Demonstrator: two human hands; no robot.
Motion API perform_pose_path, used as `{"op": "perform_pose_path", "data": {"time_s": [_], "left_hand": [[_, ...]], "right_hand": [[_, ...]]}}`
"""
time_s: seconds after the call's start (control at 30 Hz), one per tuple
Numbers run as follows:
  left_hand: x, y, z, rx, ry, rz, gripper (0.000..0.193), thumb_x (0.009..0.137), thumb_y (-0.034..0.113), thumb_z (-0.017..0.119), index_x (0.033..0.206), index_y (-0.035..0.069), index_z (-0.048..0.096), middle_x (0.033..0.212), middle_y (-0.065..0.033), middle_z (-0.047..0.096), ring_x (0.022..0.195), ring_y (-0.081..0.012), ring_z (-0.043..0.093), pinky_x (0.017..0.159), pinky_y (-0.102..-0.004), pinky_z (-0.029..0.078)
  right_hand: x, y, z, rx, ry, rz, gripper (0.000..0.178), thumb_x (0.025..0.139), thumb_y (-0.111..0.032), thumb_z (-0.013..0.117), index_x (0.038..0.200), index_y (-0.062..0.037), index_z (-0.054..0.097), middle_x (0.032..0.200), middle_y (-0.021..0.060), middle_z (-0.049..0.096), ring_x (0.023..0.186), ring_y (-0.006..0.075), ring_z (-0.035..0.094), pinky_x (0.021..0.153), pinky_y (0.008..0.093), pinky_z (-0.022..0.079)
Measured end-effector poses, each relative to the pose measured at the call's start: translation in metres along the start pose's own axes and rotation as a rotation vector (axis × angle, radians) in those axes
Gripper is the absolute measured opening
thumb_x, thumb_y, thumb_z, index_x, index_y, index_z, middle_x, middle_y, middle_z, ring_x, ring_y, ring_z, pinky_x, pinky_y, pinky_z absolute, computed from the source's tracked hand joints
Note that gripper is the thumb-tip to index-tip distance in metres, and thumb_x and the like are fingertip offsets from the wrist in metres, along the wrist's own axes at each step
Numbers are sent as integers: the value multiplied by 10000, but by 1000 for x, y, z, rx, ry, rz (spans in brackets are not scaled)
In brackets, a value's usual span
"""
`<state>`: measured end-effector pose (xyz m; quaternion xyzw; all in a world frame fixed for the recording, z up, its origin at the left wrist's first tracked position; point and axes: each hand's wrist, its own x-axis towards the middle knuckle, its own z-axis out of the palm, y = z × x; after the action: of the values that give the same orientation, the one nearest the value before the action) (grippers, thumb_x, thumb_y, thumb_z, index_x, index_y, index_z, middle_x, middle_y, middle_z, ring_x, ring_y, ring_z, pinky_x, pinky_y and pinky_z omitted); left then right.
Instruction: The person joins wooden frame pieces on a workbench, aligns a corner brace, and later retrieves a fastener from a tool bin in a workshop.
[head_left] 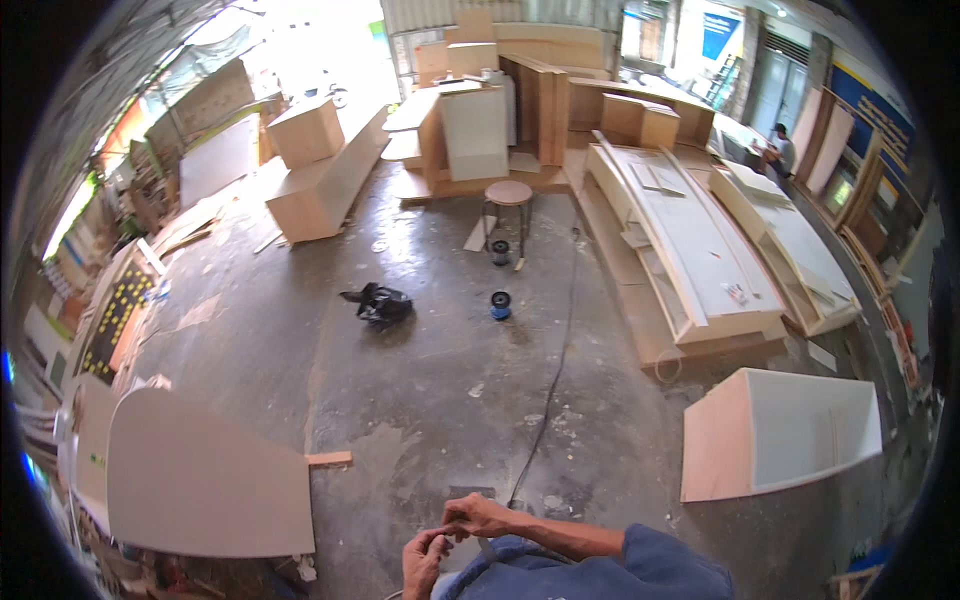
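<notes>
At the lower edge, close in front of my body, my two hands meet with their fingertips together. My left hand (pixel 424 562) is closed in a pinch, its thumb and fingers pointing up toward the other hand. From the right, my right hand (pixel 478 517) reaches across, its fingers bent down and pinched at the same spot. Whatever lies between the fingertips is too small to make out. Just beyond my right hand a dark flat piece (pixel 472 493) lies on the floor, and a black cable (pixel 546 418) runs away from there.
Ahead on the floor are a black plastic bag (pixel 381 303), a blue spool (pixel 500 306), a dark spool (pixel 500 252) and a round stool (pixel 508 194). A white cabinet box (pixel 785 435) stands right, a curved grey panel (pixel 205 480) left. Long cabinets (pixel 690 235) and a seated person (pixel 778 150) are farther right.
</notes>
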<state>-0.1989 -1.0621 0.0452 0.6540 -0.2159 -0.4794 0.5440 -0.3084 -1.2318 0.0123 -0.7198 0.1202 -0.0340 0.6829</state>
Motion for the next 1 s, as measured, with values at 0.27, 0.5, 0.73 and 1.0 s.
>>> {"op": "perform_pose_path", "data": {"time_s": [0.27,0.5,0.73,1.0], "left_hand": [[117,57,-58,151,-84,72,137,928,67,617,977,-42,685,758,-39,651,691,-100,566,646,-235,455],[256,94,-136,331,-151,168,127,897,44,628,958,-29,712,760,-50,668,679,-120,600,627,-270,468],[380,221,-212,633,-248,577,115,855,-18,613,937,-40,689,728,-122,634,650,-197,609,610,-312,459],[497,309,-309,228,-244,238,152,912,48,611,1030,-33,660,805,-40,633,693,-119,573,617,-244,452]], "right_hand": [[106,-3,-42,-173,164,-166,199,962,-202,575,885,-18,560,680,139,600,636,292,606,585,388,445],[224,-20,-56,-179,582,-89,266,961,-263,554,859,-19,580,700,197,578,615,311,562,578,418,407],[387,-72,-86,-90,891,16,372,947,-296,540,756,23,544,675,232,556,586,335,539,576,445,415],[501,-76,-139,605,1260,155,253,952,-230,594,742,-94,560,646,-56,490,566,39,456,445,231,367]]}}
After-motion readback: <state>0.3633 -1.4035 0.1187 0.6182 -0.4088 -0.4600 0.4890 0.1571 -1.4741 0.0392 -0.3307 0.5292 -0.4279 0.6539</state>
